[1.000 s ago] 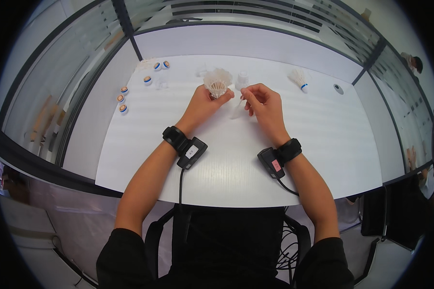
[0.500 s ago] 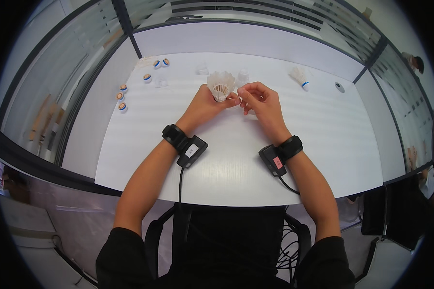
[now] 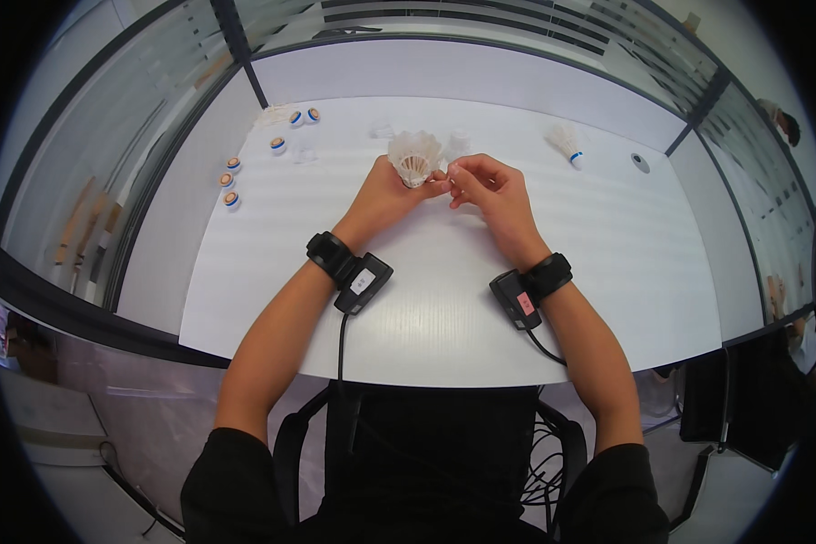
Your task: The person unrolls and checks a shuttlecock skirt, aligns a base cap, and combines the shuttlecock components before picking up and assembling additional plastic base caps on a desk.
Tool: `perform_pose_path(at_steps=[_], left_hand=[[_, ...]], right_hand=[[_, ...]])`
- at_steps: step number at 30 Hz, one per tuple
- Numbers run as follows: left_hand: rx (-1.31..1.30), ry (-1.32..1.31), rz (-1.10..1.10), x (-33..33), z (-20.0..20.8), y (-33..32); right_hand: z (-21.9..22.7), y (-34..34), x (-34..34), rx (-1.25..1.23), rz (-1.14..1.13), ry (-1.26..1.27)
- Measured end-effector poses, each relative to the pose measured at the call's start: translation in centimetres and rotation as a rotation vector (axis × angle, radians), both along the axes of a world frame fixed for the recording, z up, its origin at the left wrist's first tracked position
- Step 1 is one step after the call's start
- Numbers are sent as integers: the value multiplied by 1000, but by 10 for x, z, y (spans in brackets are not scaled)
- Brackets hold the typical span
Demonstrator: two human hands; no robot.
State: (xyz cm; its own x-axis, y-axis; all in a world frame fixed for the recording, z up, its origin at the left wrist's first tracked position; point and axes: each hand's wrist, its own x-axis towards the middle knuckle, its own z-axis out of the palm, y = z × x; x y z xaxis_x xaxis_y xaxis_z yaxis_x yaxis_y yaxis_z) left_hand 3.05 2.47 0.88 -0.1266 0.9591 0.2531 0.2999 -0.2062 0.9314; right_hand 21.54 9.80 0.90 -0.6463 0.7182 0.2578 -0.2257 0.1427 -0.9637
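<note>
Above white table [image 3: 444,299]: left hand [image 3: 385,195] grips white shuttlecock [image 3: 414,156]; right hand [image 3: 491,190] pinches its feather edge.

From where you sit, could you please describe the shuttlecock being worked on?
On the white table, follow the left hand up to its fingertips. It holds a white feathered shuttlecock, the only one off the table; another shuttlecock lies alone to the right.

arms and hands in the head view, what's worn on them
Both forearms are bare, with short black sleeves at the shoulders. The left hand and the right hand wear no gloves. Each wrist carries a black strap holding a small black box, each trailing a thin black cable.
</note>
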Motion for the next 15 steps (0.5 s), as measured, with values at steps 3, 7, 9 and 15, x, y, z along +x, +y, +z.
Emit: perform_pose_path(at_steps=[3,7,9,15], left_hand=[[52,-2,11,1,0,0],[49,32,23,-3,-3,3],[50,56,83,-2,-5,3],[54,115,126,-2,-6,5]], right_hand=[[0,0,0,-17,16,3],[0,-2,-2,-10,-41,20],[-1,0,0,-11,-73,-5],[-4,4,-1,69,-188,-57]])
